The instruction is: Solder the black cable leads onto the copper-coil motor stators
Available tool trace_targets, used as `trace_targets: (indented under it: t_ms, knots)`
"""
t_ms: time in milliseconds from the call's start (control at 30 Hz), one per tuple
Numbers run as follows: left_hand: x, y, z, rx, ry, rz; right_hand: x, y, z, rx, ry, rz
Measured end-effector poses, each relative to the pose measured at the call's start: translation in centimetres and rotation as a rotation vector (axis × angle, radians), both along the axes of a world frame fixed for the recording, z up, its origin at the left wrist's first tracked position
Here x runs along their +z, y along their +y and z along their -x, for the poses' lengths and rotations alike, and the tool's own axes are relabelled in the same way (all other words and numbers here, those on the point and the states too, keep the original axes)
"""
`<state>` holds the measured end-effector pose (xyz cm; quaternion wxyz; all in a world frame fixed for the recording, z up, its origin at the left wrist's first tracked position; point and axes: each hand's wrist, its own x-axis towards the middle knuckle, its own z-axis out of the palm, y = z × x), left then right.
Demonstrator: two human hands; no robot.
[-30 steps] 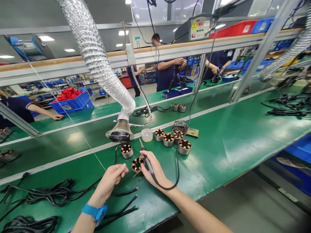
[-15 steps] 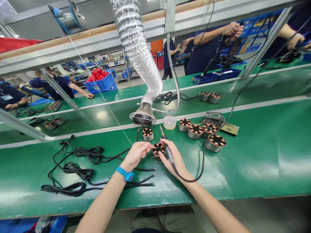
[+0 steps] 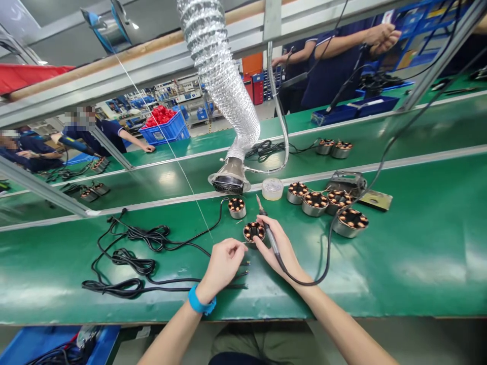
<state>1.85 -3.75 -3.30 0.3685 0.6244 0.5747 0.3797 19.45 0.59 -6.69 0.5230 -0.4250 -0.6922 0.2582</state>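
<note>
My right hand [image 3: 279, 248] is wrapped round the grip of a soldering iron [image 3: 271, 235], whose tip points away from me. Its thumb and fingertips also touch the side of a motor stator [image 3: 253, 231] with copper windings. Close by on the left, my left hand [image 3: 224, 261], with a blue band at the wrist, is closed in a pinch on what looks like a thin wire from this stator. A second stator [image 3: 237, 207], joined to a black cable, stands just behind.
Several stators [image 3: 315, 203] stand right of my hands, near a soldering iron stand [image 3: 347, 183]. A clear tape roll [image 3: 272, 189] sits under the fume duct [image 3: 229, 177]. Coiled black cables [image 3: 140, 263] lie at left. A solder strand hangs from a spool [image 3: 110, 30]. Co-workers stand across the bench.
My left hand has drawn back toward me from the stator's left side, its fingers still pinched. My right hand keeps the soldering iron and the stator. The whole view has shifted slightly.
</note>
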Motion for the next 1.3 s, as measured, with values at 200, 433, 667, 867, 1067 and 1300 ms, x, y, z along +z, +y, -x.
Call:
trace_targets:
  t_ms: [200,433,667,867,1067,1300]
  knots:
    - [1.7,4.0,1.2,-0.141,-0.558,0.467,0.0,0.2,-0.1,0.019,-0.018,0.001]
    - [1.9,6.0,1.0,-0.207,-0.559,0.567,-0.2,0.2,-0.1,0.046,-0.022,-0.01]
    - [1.3,3.6,2.6,-0.07,-0.133,0.203,0.1,0.1,-0.3,0.068,-0.005,0.023]
    - [1.0,3.0,2.0,-0.213,-0.257,0.32,-0.1,0.0,-0.3,0.099,-0.026,0.003]
    - [0.7,3.1,-0.5,-0.109,-0.633,0.378,-0.1,-0.3,0.1,0.104,-0.036,-0.021]
    - [0.8,3.3,0.3,0.001,-0.455,0.325,-0.5,-0.7,0.4,0.009,-0.062,-0.024]
